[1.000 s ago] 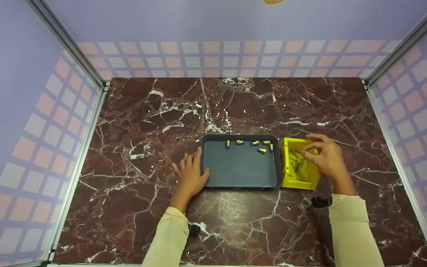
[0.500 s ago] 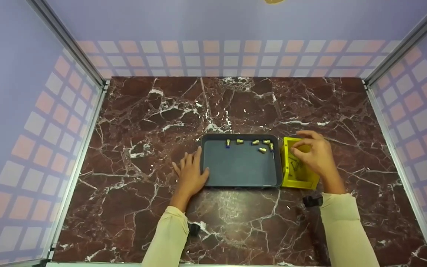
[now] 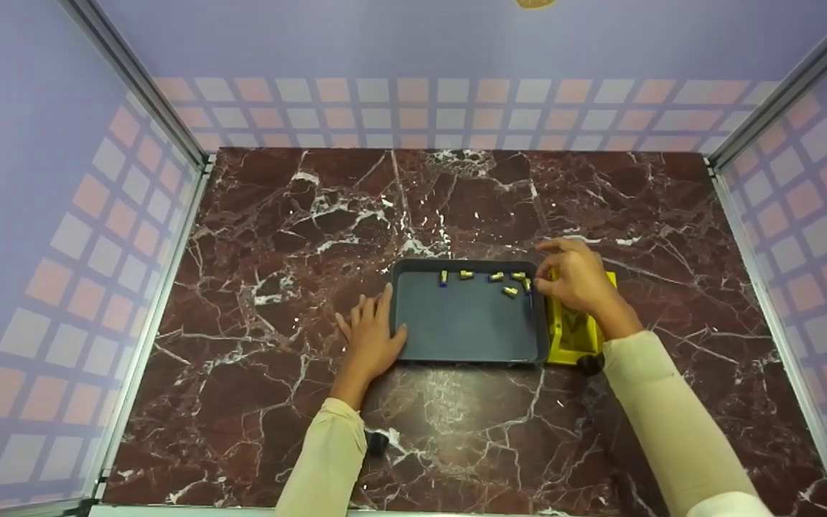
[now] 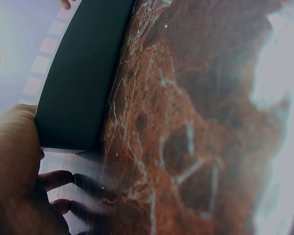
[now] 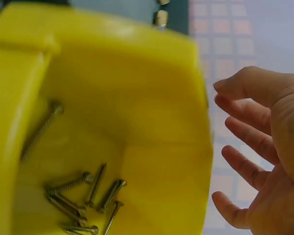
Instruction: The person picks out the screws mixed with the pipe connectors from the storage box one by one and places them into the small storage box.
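My left hand (image 3: 370, 336) lies at the left side of a shallow dark grey tray (image 3: 467, 323), fingers spread on the table and thumb at the tray's rim. Inside the tray, along its far side, lie several small brass fittings with blue ends (image 3: 510, 292). My right hand (image 3: 577, 278) is over the tray's right rim and the far part of a yellow bin (image 3: 571, 352). In the right wrist view its thumb and index fingertips (image 5: 223, 93) come close together; whether they pinch something cannot be made out. Several screws (image 5: 112, 193) lie loose in the bin.
The bin stands against the tray's right side. A dark red marbled table top (image 3: 298, 237) surrounds both. Tiled-pattern panels (image 3: 413, 108) enclose the table at the back and sides.
My right hand has moved left from above the bin to the tray's right rim. The left hand, the tray and the brass fittings have stayed in place.
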`<state>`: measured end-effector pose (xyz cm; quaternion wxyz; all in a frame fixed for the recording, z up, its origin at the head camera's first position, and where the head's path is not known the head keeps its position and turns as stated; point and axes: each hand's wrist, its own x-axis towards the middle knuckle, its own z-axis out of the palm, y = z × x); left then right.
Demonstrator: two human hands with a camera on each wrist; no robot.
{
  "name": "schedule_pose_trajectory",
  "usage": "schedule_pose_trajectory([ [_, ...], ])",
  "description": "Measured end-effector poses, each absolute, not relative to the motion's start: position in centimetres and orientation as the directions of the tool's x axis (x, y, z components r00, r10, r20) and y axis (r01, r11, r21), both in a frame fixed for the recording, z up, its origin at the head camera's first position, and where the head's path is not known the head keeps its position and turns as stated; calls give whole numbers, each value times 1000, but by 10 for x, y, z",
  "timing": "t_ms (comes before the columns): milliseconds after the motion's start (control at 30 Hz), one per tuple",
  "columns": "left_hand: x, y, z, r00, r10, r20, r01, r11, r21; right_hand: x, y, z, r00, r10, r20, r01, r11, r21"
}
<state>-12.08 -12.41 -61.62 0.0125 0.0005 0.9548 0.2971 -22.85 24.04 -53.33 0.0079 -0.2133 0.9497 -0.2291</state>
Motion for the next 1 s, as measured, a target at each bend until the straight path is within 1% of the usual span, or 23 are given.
schedule_pose_trajectory([
  [200,-121,-124,-616,-1000,8,-15,-1,830,558,-240,238,-537,-878,-479,0,-443,811,-381],
  [400,-121,-123,-616,-1000,6,-22,-7,833,553,-243,236,-541,-845,-531,-65,-482,808,-338],
  [767,-122,-123,-617,-1000,4,-22,-9,834,552,-245,233,-546,-828,-549,-114,-491,808,-326],
  [1000,-121,-123,-618,-1000,6,-9,0,827,562,-247,230,-546,-834,-520,-186,-464,842,-274],
])
